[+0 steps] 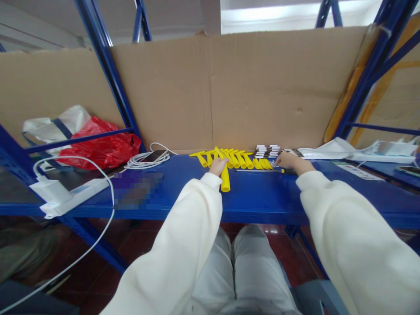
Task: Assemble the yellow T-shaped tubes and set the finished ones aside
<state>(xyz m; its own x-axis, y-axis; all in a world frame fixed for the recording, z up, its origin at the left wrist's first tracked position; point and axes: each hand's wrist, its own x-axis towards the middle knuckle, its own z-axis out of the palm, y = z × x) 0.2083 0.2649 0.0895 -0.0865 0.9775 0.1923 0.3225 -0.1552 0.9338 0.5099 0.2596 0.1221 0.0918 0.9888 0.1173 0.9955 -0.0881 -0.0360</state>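
My left hand (218, 166) is closed around a yellow T-shaped plastic piece (225, 182), whose round open end points toward me. Behind and beside it, several similar yellow T-shaped pieces (241, 160) lie in a row. Small yellow cone-like parts (262, 164) are lined up to their right. At the right end of the row, my right hand (286, 160) reaches down with its fingers pinched together at some tiny parts; what they hold is too small to make out. In front of that hand lies a thin rod with a dark handle (289, 171), like a screwdriver.
Black-and-white small packs (267, 151) are stacked by the cardboard wall (262, 87). Leftward are a coiled white cable (144, 161), a red plastic bag (101, 142) and a power strip (82, 192). White bags (328, 149) and a paper sheet (357, 170) lie rightward on the blue shelf.
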